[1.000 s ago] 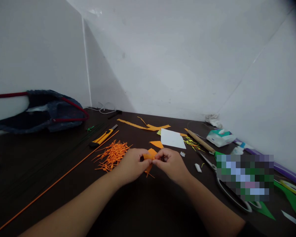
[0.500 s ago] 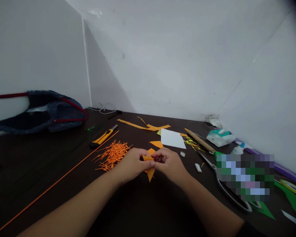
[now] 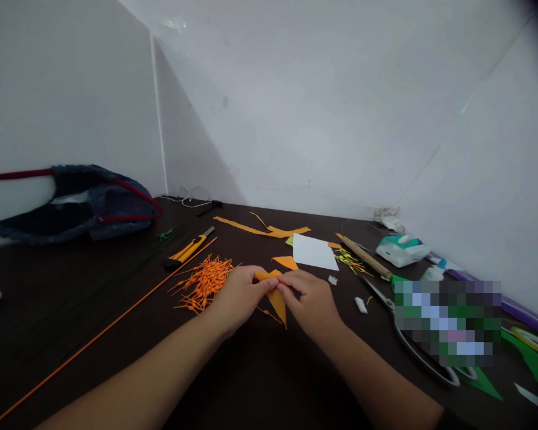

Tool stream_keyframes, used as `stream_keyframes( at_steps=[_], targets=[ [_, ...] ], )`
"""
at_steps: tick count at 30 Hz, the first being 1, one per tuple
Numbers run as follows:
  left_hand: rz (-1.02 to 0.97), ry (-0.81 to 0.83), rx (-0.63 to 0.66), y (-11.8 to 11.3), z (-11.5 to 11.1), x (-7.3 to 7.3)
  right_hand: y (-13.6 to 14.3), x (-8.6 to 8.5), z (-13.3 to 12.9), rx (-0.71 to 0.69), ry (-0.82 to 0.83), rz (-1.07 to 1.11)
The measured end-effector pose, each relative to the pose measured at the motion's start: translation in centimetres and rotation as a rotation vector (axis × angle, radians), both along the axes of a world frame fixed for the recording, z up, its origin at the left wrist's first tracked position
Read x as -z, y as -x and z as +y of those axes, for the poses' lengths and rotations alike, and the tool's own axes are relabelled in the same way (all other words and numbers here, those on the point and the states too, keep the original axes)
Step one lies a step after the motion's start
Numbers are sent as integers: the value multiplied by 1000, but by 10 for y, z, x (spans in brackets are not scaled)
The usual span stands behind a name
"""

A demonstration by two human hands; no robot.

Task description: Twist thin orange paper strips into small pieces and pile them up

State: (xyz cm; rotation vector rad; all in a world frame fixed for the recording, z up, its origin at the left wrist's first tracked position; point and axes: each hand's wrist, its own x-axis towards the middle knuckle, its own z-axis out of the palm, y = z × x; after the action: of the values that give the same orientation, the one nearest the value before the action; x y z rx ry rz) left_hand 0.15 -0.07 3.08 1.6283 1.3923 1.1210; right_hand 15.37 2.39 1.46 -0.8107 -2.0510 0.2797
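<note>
Between my two hands is a pointed orange paper piece [image 3: 278, 306], its tip hanging down toward me. My left hand [image 3: 242, 298] is closed, thumb and fingers pinching its left part. With thumb and forefinger, my right hand [image 3: 309, 301] grips the same piece at its upper right edge. A small orange stamen strand [image 3: 269, 313] shows just below my left fingers. Left of my left hand lies a pile of orange stamens [image 3: 208, 279]. Beyond my hands rests another orange piece [image 3: 286, 262], beside a white sheet [image 3: 314, 252].
A yellow utility knife [image 3: 190, 248] and a long orange stick [image 3: 103, 331] lie on the left, near a dark fabric bag [image 3: 121, 206]. Orange strips [image 3: 242, 226] lie at the back. Scissors [image 3: 416, 352], a tissue pack [image 3: 401, 249] and yellow stamens [image 3: 349, 261] are on the right.
The orange piece has turned in my fingers; its hanging tip has swung to the right. My right fingers have shifted slightly on it, and the orange strand below now shows more.
</note>
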Motion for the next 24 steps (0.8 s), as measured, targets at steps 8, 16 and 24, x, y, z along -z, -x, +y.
stream_keyframes(
  at_steps=[8, 16, 24],
  targets=[
    [72, -8, 12, -1, 0, 1, 0, -1, 2, 66, -31, -18],
    [27, -17, 31, -1, 0, -1, 3, 1, 1, 44, 81, 76],
    [122, -14, 27, -1, -2, -1, 2, 2, 2, 62, -120, -8]
  ],
)
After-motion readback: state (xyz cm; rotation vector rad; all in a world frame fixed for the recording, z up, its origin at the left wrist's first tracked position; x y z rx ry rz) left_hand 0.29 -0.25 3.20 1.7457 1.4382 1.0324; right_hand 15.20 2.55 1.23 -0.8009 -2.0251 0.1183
